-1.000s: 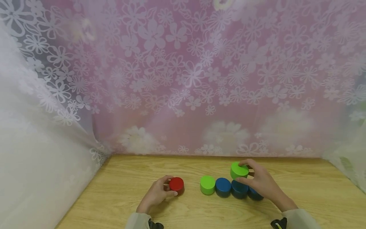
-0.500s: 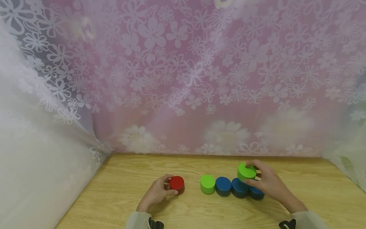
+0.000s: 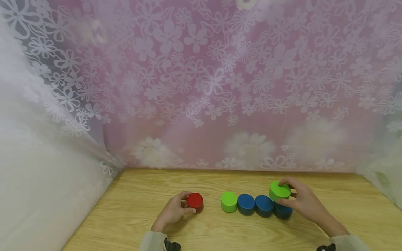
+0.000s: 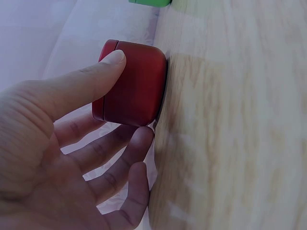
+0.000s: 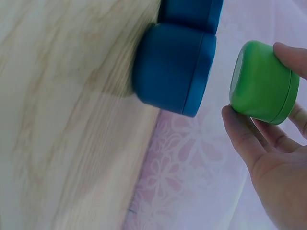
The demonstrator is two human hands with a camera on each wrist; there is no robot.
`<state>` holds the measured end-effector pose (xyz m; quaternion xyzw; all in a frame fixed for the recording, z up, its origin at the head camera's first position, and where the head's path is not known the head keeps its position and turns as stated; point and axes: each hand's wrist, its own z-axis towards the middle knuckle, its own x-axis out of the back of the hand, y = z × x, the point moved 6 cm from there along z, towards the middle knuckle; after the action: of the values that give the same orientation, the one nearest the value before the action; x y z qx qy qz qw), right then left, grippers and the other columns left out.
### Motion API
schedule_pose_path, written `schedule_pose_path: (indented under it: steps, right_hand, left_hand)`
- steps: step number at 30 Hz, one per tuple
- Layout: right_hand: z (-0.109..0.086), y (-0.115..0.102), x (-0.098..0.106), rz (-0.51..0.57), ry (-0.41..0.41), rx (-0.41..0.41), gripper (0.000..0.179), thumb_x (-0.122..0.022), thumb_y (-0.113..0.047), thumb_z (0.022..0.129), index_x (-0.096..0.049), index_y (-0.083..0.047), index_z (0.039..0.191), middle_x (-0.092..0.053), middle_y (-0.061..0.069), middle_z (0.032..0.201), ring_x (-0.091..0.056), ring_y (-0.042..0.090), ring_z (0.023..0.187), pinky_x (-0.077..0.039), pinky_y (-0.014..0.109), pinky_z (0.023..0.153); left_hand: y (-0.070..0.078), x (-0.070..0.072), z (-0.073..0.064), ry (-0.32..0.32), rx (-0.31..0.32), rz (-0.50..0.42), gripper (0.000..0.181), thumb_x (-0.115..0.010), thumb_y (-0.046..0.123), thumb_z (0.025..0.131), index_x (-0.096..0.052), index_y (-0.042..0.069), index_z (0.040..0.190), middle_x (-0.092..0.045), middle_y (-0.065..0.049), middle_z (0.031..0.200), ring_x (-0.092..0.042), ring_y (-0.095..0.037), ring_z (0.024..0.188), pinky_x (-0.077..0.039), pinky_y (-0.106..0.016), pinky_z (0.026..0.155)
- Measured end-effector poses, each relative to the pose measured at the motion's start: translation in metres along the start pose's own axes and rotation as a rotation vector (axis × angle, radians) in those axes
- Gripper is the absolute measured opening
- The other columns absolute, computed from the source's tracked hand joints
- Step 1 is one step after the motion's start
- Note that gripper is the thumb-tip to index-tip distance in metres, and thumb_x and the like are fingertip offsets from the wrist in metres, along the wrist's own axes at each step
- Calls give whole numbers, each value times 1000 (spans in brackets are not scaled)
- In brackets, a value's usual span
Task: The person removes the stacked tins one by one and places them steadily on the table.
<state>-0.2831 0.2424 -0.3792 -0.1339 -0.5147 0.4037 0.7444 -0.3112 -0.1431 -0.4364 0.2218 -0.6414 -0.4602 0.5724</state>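
Observation:
My left hand holds a round red lidded tin between thumb and fingers; in the left wrist view the red tin has its base at the wooden surface. My right hand grips a green tin by its sides, raised above the rightmost blue tin. The right wrist view shows a gap between that green tin and the blue tin. Another green tin stands at the left end of a row, beside a blue tin and the middle blue tin.
The tins stand on a wood-grain table. A pink floral curtain hangs behind the table's back edge, and a white sheet hangs along the left side. Between the red tin and the row lies a stretch of bare wood.
My right hand has carried the green tin to the right, from above the middle blue tin to above the rightmost one. The left hand and red tin stay in place.

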Motion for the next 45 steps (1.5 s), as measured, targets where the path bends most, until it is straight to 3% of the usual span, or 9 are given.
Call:
schedule_pose_path:
  steps: [6,15,20,27,36,45]
  right_hand:
    - [-2,4,2,-26,16,2,49,-91,0,71,-61,-1,111,-64,18,112,-63,39,99,-61,45,71]
    - [-7,11,4,-56,43,28,49,-92,0,69,-63,-4,107,-65,13,109,-61,14,95,-60,44,71]
    - [-12,16,5,-85,45,10,49,-93,-1,68,-63,-3,107,-66,13,109,-63,16,94,-60,44,71]
    - [-16,21,9,-114,33,-5,50,-93,-1,68,-63,-3,108,-66,15,109,-65,29,93,-60,45,71]
    - [-14,24,14,-133,55,49,52,-94,1,64,-64,-3,106,-67,13,107,-58,0,93,-60,42,69]
    - [-19,29,18,-134,62,73,53,-94,3,62,-65,-3,105,-66,11,106,-55,-5,92,-57,25,66]
  left_hand:
    - [0,1,1,-3,-3,5,56,-82,8,86,-57,-5,135,-64,-22,121,-67,-32,98,-56,-44,81]
    - [-2,1,-1,-8,-10,11,56,-82,7,86,-56,-6,134,-64,-22,121,-67,-33,98,-56,-45,82]
    - [-2,-1,-1,-10,-8,11,57,-82,8,86,-56,-7,135,-64,-24,122,-67,-34,101,-56,-44,82]
    - [-2,-1,-1,-7,-11,16,56,-82,8,86,-56,-7,134,-64,-23,122,-67,-33,100,-56,-40,78]
    - [-2,1,0,5,-7,22,56,-83,8,86,-57,-6,134,-65,-22,121,-67,-34,100,-56,-40,78]
    - [-1,2,0,2,-13,24,56,-83,8,86,-57,-5,134,-65,-22,122,-67,-34,101,-56,-43,81]
